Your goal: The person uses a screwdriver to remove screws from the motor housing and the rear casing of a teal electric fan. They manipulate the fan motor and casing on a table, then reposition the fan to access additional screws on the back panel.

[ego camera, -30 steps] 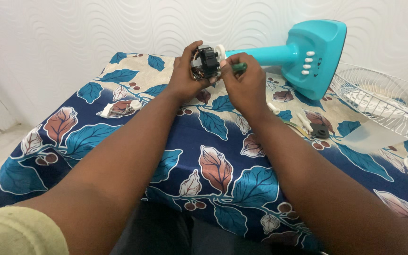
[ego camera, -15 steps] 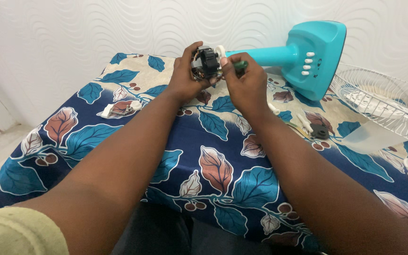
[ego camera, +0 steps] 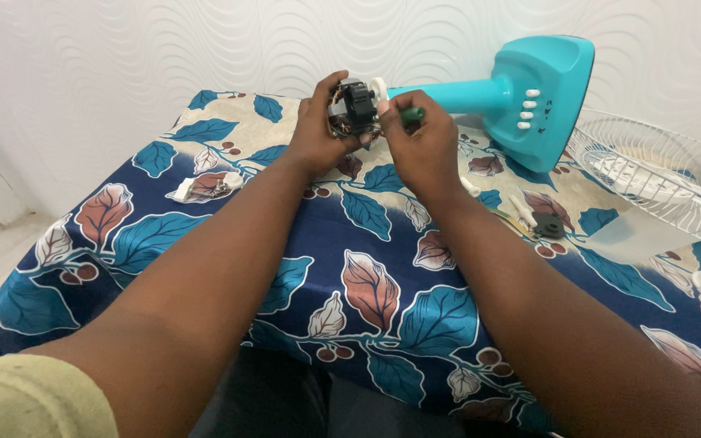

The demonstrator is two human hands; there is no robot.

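Observation:
A turquoise fan stand [ego camera: 529, 93] lies on its side at the far end of the table, its base to the right. At its left end sits the bare black fan motor [ego camera: 354, 105] with copper windings showing. My left hand [ego camera: 318, 134] grips the motor from the left. My right hand [ego camera: 419, 142] is closed around a green-handled screwdriver [ego camera: 409, 118], whose tip points into the motor. The tip itself is hidden behind my fingers.
A leaf-patterned blue cloth [ego camera: 204, 243] covers the table. A white wire fan guard [ego camera: 659, 174] lies at the right, with a translucent blade [ego camera: 630, 239] by it. A small white part with screws [ego camera: 204, 186] lies left; small black and white parts [ego camera: 541, 221] lie right of my forearm.
Both hands stay on the motor and screwdriver; only slight shifts of the fingers show.

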